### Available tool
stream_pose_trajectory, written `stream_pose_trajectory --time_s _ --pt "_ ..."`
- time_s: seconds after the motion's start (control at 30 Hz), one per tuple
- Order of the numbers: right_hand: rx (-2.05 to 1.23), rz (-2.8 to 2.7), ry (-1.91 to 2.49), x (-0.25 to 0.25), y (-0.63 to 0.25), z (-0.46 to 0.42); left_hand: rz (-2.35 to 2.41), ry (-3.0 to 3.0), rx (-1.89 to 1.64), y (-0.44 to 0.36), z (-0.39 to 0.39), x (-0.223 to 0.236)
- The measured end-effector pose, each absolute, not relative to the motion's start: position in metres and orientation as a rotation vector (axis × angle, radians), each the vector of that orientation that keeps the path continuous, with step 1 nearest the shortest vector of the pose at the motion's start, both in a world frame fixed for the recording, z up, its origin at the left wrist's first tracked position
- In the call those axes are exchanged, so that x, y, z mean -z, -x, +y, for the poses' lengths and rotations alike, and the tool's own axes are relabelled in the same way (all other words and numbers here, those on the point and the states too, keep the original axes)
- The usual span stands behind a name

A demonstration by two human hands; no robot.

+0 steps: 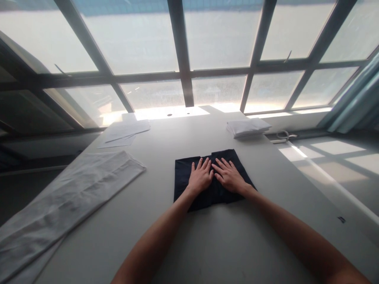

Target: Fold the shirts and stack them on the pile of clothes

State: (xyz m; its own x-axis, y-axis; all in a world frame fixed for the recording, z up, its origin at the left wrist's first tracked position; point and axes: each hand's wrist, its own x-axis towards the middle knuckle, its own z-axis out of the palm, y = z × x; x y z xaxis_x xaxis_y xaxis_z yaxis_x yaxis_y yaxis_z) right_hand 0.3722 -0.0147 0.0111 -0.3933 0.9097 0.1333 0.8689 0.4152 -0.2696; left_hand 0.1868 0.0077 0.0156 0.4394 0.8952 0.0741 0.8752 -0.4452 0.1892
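Note:
A dark navy folded cloth [227, 197] lies flat on the white table [177, 142], in front of me. My left hand [201, 173] rests on its middle, palm down, fingers stretched out. Close beside it, my right hand [229, 175] lies flat on the same cloth with its fingers spread. The two thumbs almost meet near the cloth's centre, where an edge or fold seems to run. Parts of the cloth under both hands are hidden. Neither hand grips anything.
Long white folded fabric [89, 189] lies along the table's left side. Paper sheets [124, 132] are behind it. A white folded stack [248, 127] sits at the back right. A small dark piece [341, 219] is at right. Windows [219, 35] stand beyond the table.

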Motion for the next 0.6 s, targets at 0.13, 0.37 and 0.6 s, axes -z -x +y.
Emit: stream_pose_trajectory --time_s 0.13,0.37,0.6 --pt "-0.382 -2.146 1.469 -0.017 -0.385 -0.004 1.592 -2.539 -0.249 -0.187 0.007 -0.018" --pt "-0.640 -1.414 1.897 -0.051 -0.472 0.029 1.745 -2.473 -0.287 -0.189 -0.007 -0.014" --pt "-1.275 -1.332 1.972 -0.062 -0.499 0.020 1.639 -2.558 -0.325 -0.189 -0.011 -0.015"
